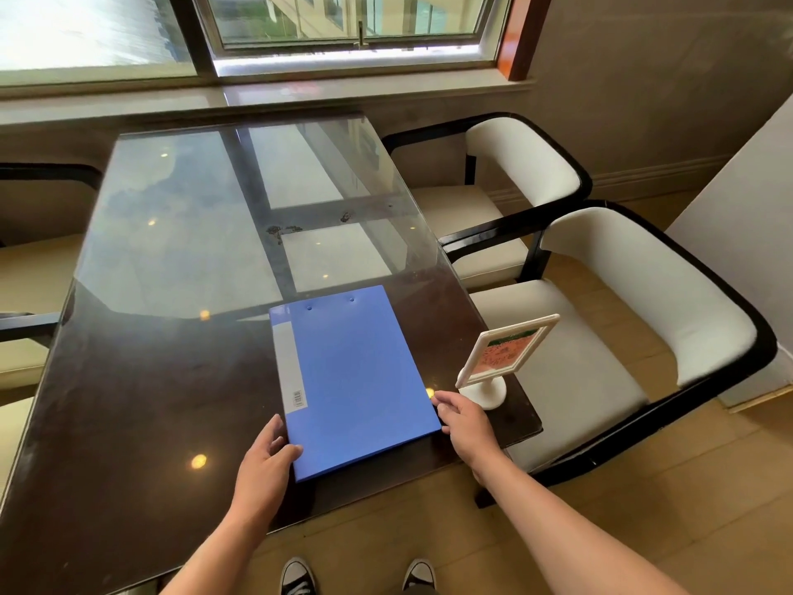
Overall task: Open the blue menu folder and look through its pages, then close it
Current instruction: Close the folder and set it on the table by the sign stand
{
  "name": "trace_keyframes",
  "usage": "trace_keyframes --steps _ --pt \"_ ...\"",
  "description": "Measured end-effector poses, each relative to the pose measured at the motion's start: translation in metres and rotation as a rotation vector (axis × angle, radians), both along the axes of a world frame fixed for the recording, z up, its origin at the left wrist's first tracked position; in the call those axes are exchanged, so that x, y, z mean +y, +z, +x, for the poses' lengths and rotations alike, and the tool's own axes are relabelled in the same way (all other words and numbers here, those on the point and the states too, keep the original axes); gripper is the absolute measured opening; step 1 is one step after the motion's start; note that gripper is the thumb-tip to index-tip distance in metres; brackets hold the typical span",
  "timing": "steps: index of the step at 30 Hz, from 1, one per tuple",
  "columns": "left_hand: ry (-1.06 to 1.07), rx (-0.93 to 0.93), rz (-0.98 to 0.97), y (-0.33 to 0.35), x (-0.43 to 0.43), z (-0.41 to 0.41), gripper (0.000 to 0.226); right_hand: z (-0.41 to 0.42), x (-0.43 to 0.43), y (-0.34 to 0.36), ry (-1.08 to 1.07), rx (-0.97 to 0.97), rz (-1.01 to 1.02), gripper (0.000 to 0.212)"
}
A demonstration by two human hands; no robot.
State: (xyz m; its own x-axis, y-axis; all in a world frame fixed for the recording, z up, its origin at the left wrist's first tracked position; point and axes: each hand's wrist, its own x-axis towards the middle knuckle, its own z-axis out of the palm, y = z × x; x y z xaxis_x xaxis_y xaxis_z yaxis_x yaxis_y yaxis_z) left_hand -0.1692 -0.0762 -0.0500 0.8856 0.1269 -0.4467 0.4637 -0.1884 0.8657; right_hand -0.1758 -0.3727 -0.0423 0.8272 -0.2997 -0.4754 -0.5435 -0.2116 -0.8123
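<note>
Where the folder lies: the blue menu folder (356, 380) is closed and flat on the near right part of the table (150, 401), slightly skewed, with its white label strip along the left side
Folder edges: the near edge sits close to the table's near edge; the right edge stops short of the table's right edge, with a dark strip of tabletop between them
Open room: the glossy tabletop stretches wide to the left of the folder and beyond it toward the window sill
Tight side: a white sign stand (493, 367) stands just beside the folder's right edge, near the table's near right corner, its frame tilted
Past the table: two white-cushioned chairs with black frames stand on the right, the nearer chair (643, 337) beside the stand and the farther chair (515, 165) behind it
Left hand (264, 461): at the folder's near left corner, fingers straight along the left edge, thumb laid on the cover, relaxed
Right hand (465, 423): at the right edge close to the near right corner, fingers bent with their tips against the edge; I cannot tell whether they pinch the cover or only touch it
Arms: both forearms reach forward from the bottom of the view, sleeves not seen
</note>
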Motion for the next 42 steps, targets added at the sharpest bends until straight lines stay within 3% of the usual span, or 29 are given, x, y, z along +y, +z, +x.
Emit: trace_keyframes --steps 8,17,21,25,42 --pt "-0.051 0.043 -0.102 0.003 -0.006 0.0 0.069 0.002 -0.003 -0.002 0.04 -0.001 -0.026 0.034" --pt "-0.109 0.008 -0.109 0.004 -0.007 0.001 0.055 0.002 -0.005 -0.005 0.017 -0.011 -0.026 0.033" --pt "-0.055 0.002 -0.095 0.006 -0.008 0.002 0.066 0.001 -0.007 -0.005 -0.003 -0.021 0.022 0.031" --pt "0.049 0.014 -0.073 0.002 -0.006 0.0 0.059 -0.002 -0.009 -0.004 -0.033 -0.034 0.071 0.032" --pt "-0.006 -0.003 -0.145 0.001 -0.02 -0.002 0.054 -0.004 -0.014 -0.005 0.01 -0.037 0.089 0.034"
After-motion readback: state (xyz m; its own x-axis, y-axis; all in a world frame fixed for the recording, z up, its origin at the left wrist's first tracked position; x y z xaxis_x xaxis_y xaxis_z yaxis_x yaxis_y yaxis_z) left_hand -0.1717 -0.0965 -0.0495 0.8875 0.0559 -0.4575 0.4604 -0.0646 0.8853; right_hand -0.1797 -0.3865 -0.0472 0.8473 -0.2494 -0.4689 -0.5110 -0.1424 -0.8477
